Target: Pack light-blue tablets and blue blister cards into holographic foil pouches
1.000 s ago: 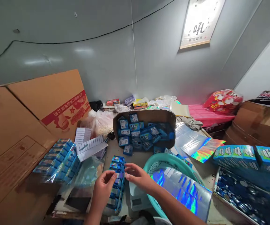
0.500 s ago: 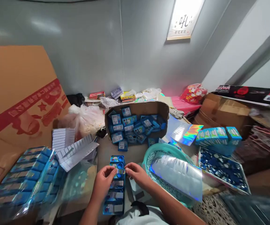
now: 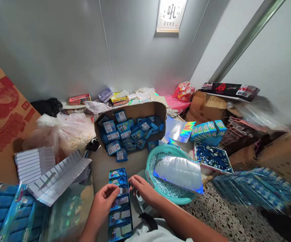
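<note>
A row of small blue boxes (image 3: 118,217) stands in front of me, several with a shiny silver strip across the top. My left hand (image 3: 102,201) is over the row's left side, thumb and forefinger pinched at the left end of a silver sticker (image 3: 124,191) lying on one box. At the row's right edge is my right hand (image 3: 142,189), fingers loosely curled and slightly apart just off the sticker's right end; I see nothing in them. The nearer boxes carry similar strips, while the two farthest show round dark blue circles on their tops.
Beyond the row, a cardboard box (image 3: 164,109) holds many loose blue boxes. To the right stand a teal basin (image 3: 149,179) of pale beads with a silver sheet (image 3: 179,171) on it, and a tray (image 3: 229,169) of blue-and-silver pieces. White sticker sheets (image 3: 59,178) lie left.
The view has swung right, so everything sits further left. My right fingers have come slightly away from the silver sticker; the left hand stays at its other end.
</note>
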The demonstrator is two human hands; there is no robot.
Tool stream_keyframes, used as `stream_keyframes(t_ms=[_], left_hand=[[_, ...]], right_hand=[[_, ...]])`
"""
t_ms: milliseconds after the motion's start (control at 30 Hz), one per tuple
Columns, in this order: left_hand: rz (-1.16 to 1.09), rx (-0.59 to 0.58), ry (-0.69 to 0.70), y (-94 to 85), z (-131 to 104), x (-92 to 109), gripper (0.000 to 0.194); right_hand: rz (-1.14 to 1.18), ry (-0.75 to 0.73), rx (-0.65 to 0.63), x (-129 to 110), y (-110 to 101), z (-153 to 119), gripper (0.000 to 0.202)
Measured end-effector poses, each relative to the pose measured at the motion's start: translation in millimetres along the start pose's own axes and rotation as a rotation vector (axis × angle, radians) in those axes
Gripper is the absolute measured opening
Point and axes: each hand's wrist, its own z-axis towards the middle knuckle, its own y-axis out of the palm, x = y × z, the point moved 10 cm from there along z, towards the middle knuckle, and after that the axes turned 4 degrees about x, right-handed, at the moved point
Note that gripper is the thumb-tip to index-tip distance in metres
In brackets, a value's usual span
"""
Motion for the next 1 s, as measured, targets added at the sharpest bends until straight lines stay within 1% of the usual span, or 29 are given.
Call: stream_keyframes(t_ms=[67, 167, 200, 267, 300, 367, 500, 600, 667, 733, 833, 1000], left_hand=[[-0.023, -0.042, -0.027, 5.4, 1, -2, 0.051], [-0.094, -0.109, -0.106, 14.7, 4, -13, 0.052], [-0.106, -0.118, -0.121, 16.6, 5, -15, 0.052], [-0.086, -0.107, -0.121, 17.5, 7, -17, 0.051], [-0.056, -0.092, -0.108, 17.0, 8, -17, 0.052], [0.051, -0.041, -0.037, 13.6, 9, -10, 0.051], [0.371, 0.108, 0.102, 1.2, 9, 6, 0.045], [0.571, 0.247, 0.211, -12.4, 8, 18, 0.041], [0.646, 0.325, 0.279, -20.4, 7, 23, 0.037], [0.659, 0.339, 0.279, -24.9, 8, 20, 0.036], [0.632, 0.312, 0.245, -26.0, 11, 9, 0.038], [0.606, 0.317, 0.241, -26.1, 17, -4, 0.039]], right_hand=[[0.044, 0.012, -0.024, -3, 4, -3, 0.049], [0.096, 0.022, -0.032, -2, 5, -5, 0.057], [0.101, 0.019, -0.027, -1, 4, -5, 0.058], [0.093, 0.003, 0.003, 2, 0, -3, 0.053], [0.084, -0.006, 0.023, 4, -3, -1, 0.049], [0.054, -0.021, 0.062, 7, -9, 3, 0.041], [-0.044, -0.046, 0.109, 8, -12, 12, 0.028], [-0.079, -0.066, 0.123, 4, -10, 17, 0.027], [-0.082, -0.075, 0.108, 3, -8, 20, 0.029], [-0.081, -0.073, 0.087, 5, -5, 23, 0.030], [-0.059, -0.046, 0.061, 15, -4, 26, 0.033], [0.030, 0.015, 0.004, 39, -4, 31, 0.056]])
